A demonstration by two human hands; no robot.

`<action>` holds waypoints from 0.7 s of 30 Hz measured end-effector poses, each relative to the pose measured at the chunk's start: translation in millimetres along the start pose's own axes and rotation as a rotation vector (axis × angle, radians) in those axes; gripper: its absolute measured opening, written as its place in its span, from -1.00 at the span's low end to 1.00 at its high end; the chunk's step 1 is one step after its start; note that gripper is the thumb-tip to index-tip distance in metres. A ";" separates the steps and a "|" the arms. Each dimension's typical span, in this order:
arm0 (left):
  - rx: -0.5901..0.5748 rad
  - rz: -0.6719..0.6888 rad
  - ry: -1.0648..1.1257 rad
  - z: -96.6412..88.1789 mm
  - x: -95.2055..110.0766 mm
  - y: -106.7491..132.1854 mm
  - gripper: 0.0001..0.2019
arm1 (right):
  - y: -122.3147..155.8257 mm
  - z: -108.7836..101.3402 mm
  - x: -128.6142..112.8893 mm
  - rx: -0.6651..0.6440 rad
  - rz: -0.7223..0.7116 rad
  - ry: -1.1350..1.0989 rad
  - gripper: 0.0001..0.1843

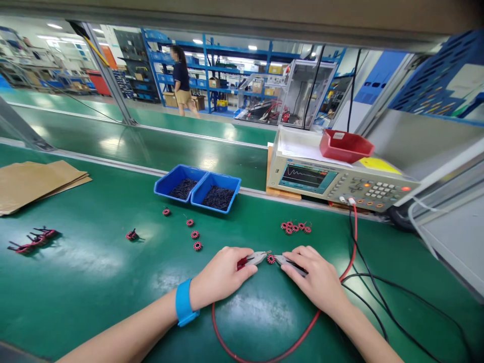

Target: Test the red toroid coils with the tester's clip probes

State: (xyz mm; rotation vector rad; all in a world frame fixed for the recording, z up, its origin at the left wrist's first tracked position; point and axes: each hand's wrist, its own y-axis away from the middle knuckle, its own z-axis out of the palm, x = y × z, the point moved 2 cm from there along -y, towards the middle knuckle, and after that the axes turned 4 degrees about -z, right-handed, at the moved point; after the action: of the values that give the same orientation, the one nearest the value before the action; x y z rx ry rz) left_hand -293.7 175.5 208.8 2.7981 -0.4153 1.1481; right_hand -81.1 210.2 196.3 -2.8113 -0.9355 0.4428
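Note:
My left hand (pixel 226 275), a blue band round its wrist, is closed on a test clip with a red handle (pixel 242 263). Its metal jaws are by the wire ends of a small red wire-wound ring coil (pixel 271 259). From the other side, my right hand (pixel 316 276) grips a second test clip (pixel 294 264), grey and dark, whose tip meets or nearly meets the same coil. Whether either pair of jaws bites a wire is too small to tell. A red cable (pixel 260 356) loops below the hands.
Several loose coils (pixel 194 235) lie left of the hands, and a cluster of coils (pixel 296 227) lies behind them. Blue bins (pixel 216 207) hold black pieces. A tester (pixel 340 184) bears a red tray (pixel 346 147). Black cables (pixel 378 290) cross the right side. Brown sheets (pixel 38 184) lie far left.

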 end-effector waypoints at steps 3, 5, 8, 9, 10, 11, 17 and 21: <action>0.001 0.015 -0.007 3.3 0.7 -1.1 -0.82 | 0.9 0.4 3.2 0.023 0.023 -0.016 -0.71; -0.001 0.027 -0.011 4.7 0.9 -1.9 -0.83 | 1.6 0.3 6.4 0.040 0.054 -0.036 -0.71; 0.011 0.046 -0.032 5.4 1.5 -2.5 -0.83 | 2.5 -1.1 10.8 0.064 0.100 -0.073 -0.72; 0.016 0.049 -0.038 5.5 1.7 -2.4 -0.83 | 2.8 -1.9 11.9 0.073 0.109 -0.086 -0.72; 0.019 0.050 -0.042 5.7 1.8 -2.3 -0.84 | 3.1 -2.8 12.6 0.080 0.115 -0.101 -0.72; 0.019 0.049 -0.043 5.9 1.8 -2.2 -0.84 | 3.6 -3.8 13.1 0.086 0.119 -0.115 -0.72; 0.023 0.044 -0.031 6.8 2.0 -2.2 -0.82 | 11.3 -10.5 11.5 0.094 0.183 -0.255 -0.71; 0.019 0.041 -0.014 6.4 2.8 -2.4 -0.81 | 15.2 -12.8 7.5 0.073 0.126 -0.260 -0.73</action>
State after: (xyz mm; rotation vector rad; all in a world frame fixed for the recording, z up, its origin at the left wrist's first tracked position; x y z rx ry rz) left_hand -286.8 176.0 206.2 2.8288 -0.4675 1.1467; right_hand -62.7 202.1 203.2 -2.8011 -0.7692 0.8579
